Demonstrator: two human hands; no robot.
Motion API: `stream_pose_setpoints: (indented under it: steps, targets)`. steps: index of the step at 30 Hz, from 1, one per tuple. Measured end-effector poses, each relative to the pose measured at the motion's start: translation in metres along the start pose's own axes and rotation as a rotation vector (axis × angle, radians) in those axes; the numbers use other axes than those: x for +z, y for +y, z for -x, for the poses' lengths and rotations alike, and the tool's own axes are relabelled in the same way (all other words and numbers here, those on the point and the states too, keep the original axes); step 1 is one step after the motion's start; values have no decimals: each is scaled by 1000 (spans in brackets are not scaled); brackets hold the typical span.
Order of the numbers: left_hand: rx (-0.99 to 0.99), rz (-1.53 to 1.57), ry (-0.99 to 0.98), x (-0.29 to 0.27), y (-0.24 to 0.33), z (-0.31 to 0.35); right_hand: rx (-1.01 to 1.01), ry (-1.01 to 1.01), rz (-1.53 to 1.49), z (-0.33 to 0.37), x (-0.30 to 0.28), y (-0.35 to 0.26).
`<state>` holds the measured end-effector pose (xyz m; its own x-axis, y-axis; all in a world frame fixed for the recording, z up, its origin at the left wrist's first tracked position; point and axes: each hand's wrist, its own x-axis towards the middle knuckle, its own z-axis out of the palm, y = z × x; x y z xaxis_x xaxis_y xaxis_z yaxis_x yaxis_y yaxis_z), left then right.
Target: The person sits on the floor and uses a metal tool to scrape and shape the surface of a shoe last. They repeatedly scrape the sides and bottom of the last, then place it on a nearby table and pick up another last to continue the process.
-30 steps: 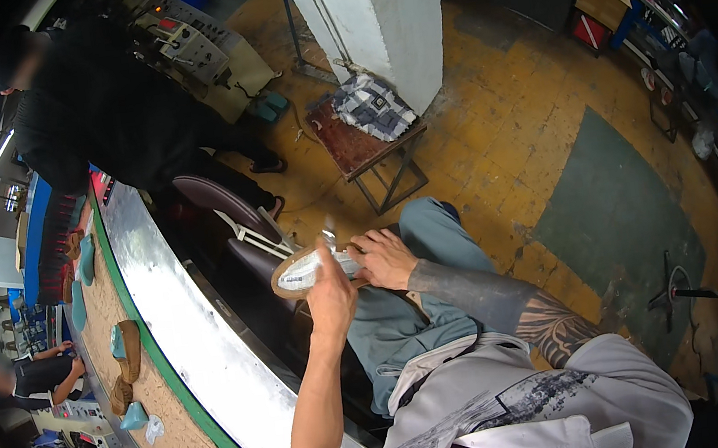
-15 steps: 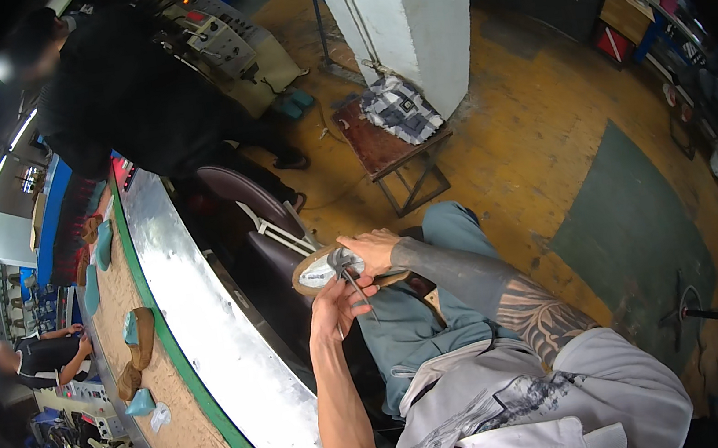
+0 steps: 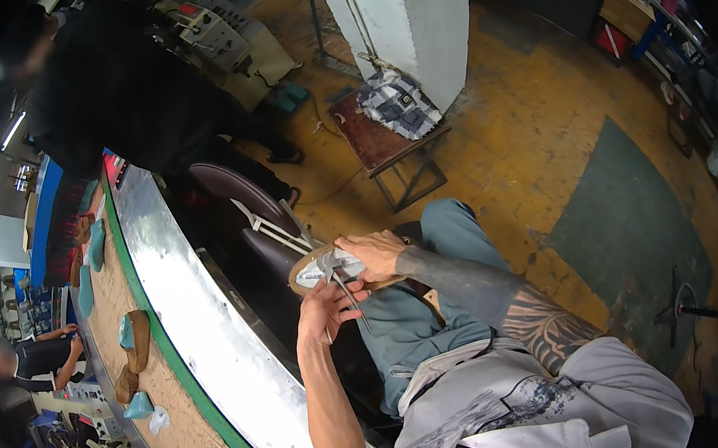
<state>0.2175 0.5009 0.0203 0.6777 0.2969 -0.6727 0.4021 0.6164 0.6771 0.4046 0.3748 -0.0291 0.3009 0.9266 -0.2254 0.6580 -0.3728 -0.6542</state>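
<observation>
A tan shoe (image 3: 299, 281) lies over my lap with its pale underside turned up. My right hand (image 3: 372, 256), at the end of the tattooed arm, grips the shoe from its right side. Metal pincers (image 3: 337, 276) stand with their head against the pale underside, near the shoe's front. My left hand (image 3: 324, 309) is wrapped about the handles, with some fingers partly spread between them. The far end of the shoe is partly hidden beneath my right hand and forearm.
To my left, a green-edged bench (image 3: 182, 368) bears tan shoe pieces (image 3: 137, 338) and teal shoe lasts (image 3: 97, 245). A brown chair (image 3: 239, 183) and a person in black (image 3: 122, 92) are ahead. A stool (image 3: 367, 139) with checked cloth stands beside a white pillar (image 3: 429, 21).
My left hand and the pincers have shifted slightly, and its fingers look a little more spread. The right hand keeps its grip on the shoe. The whole view has moved a little.
</observation>
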Motion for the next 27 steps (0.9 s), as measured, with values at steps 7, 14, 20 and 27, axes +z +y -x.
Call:
stream_pose_setpoints:
  steps: [7, 14, 20, 27]
  targets:
    - [12, 342, -224, -5, -14, -17, -14, 67, 24, -1, 8, 3]
    - [498, -1334, 515, 38, -21, -3, -42, 67, 20, 6, 6, 2]
    - [2, 25, 60, 11, -8, 2, -64, 127, 14, 4, 14, 3]
    - [152, -1013, 308, 0, -12, -8, -81, 136, 5, 9, 13, 4]
